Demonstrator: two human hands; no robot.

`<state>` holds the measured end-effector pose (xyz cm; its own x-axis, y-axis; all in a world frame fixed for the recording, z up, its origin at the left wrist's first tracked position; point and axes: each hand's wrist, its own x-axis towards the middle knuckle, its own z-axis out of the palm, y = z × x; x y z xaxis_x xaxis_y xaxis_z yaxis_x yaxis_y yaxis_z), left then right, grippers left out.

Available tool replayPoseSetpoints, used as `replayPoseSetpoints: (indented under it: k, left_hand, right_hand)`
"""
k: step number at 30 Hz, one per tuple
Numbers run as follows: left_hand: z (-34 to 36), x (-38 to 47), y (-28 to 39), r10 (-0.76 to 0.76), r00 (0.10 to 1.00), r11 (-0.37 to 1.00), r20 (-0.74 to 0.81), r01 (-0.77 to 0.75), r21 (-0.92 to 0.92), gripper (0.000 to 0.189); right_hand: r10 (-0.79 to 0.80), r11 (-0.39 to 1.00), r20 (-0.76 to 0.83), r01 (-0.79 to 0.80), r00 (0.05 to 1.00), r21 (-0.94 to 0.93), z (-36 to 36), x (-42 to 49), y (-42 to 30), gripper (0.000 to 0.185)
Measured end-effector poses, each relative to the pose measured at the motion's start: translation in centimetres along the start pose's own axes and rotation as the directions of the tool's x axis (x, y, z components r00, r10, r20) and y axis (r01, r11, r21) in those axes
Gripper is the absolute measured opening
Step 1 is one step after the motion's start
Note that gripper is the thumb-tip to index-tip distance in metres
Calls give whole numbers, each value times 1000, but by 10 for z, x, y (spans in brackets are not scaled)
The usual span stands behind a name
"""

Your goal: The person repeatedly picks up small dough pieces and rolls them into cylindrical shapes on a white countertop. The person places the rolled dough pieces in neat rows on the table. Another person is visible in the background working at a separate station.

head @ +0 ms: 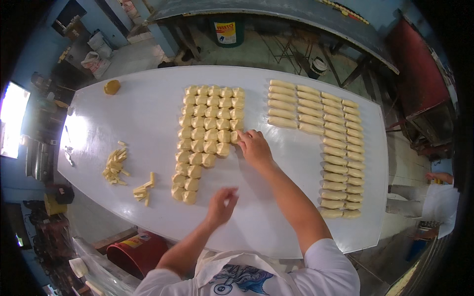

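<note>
The fingers of my right hand (256, 150) are closed on a dough ball (234, 137) at the right edge of a block of pale yellow dough balls (211, 122). They lie close together in rows on the white table (255, 207). My left hand (223, 207), slightly blurred, hovers over the table near me, with thumb and fingers apart and nothing visible between them. To the right, rolled dough pieces (310, 110) form an L-shaped group of columns. Pale yellow cut sticks lie at the left in a larger pile (114, 166) and a smaller pile (142, 192).
A yellowish lump (112, 87) sits at the table's far left, with a thin metal tool (68, 150) by the left edge. A red bucket (137, 253) stands below the near left edge. Another person (426, 199) is beyond the right end. A long grey counter (259, 11) runs behind.
</note>
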<state>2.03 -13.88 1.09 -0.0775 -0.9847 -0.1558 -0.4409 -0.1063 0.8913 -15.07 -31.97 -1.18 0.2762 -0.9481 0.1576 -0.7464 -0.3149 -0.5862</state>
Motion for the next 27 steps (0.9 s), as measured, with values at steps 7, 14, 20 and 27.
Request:
replayPoseSetpoints:
  k: [7, 14, 20, 27]
  left_hand:
    - [-59, -155, -32, -206, 977, 978, -63, 203, -42, 20]
    - [-92, -169, -39, 118, 986, 989, -120, -107, 101, 17]
    - [-61, -149, -42, 387, 903, 882, 188, -421, 209, 37]
    - [-19, -142, -69, 524, 793, 737, 311, -605, 301, 61]
  right_hand:
    - [131, 947, 30, -116, 991, -299, 11, 11, -54, 25]
    - [495, 858, 160, -509, 854, 66, -7, -173, -132, 48]
    - [561, 828, 174, -555, 810, -85, 25, -228, -147, 61]
    - [-14, 962, 23, 20, 1000, -274, 56, -195, -139, 60]
